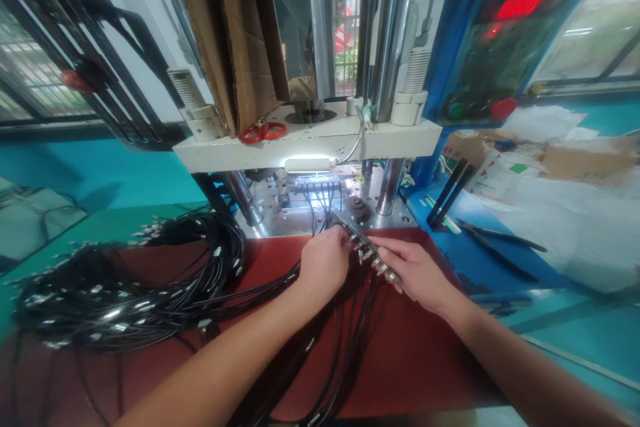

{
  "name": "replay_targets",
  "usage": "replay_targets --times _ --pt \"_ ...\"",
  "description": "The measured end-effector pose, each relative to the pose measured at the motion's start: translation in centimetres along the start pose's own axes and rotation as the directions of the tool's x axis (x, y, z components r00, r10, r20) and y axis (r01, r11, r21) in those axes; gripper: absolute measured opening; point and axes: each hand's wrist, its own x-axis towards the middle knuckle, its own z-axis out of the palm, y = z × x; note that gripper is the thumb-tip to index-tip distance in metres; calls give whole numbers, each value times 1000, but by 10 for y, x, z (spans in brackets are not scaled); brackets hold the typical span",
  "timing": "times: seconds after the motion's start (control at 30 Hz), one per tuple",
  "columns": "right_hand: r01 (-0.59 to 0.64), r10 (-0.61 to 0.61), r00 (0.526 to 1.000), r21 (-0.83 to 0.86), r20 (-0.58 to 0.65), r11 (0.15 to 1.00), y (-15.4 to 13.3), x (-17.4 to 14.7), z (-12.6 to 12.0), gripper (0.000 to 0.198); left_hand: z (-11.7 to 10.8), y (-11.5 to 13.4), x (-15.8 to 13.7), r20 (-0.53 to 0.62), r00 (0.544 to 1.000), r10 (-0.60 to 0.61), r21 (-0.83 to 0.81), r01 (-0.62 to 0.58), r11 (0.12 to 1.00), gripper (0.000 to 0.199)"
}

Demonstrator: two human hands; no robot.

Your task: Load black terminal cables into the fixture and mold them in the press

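Note:
A narrow metal bar [373, 252] with a row of silver connectors along its side slants over the red work surface. My right hand [415, 273] grips the bar at its lower right part, thumb and fingers closed around it. At the bar's upper left end is my left hand [325, 260], its fingers pinched together by the connectors; its fingertips and what they hold are hidden. Black cables [345, 360] hang below the bar, and more run from the left under my left wrist. Just beyond, a lit metal mould [313, 195] sits in the press with several cables leading out.
A big coil of black cables [125, 287] lies on the left. Red-handled scissors [263, 132] rest on the white press plate [310, 147], above a lamp. Pliers [500, 247], plastic bags [560, 213] and a control panel [500, 47] are on the right.

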Motion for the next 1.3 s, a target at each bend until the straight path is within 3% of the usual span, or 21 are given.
replay_targets --times 0.53,0.83,0.93,1.03,1.1,1.17,1.3 --pt "-14 14 1000 -2 -14 1000 -1 -2 0 46 5 -1 4 -19 999 43 -91 -44 995 13" --pt "-23 22 1000 -59 -11 998 2 -1 -2 45 9 0 10 21 998 60 -36 -59 998 16" --pt "-33 33 999 -29 -17 999 2 -1 -1 44 3 1 7 35 996 86 -36 -84 996 14" --pt "-28 28 999 15 -15 999 1 -1 0 43 -11 6 -3 -23 992 127 -37 -127 991 14" --pt "-20 21 1000 23 -12 1000 1 -1 1 43 -20 8 -12 -37 993 110 -93 -113 989 15" --pt "-15 16 1000 15 -13 1000 0 0 1 43 -26 10 -19 34 995 97 -197 -89 976 16" --pt "-9 9 1000 -2 -17 1000 2 0 0 44 -29 12 -25 171 966 192 -387 -114 915 21"
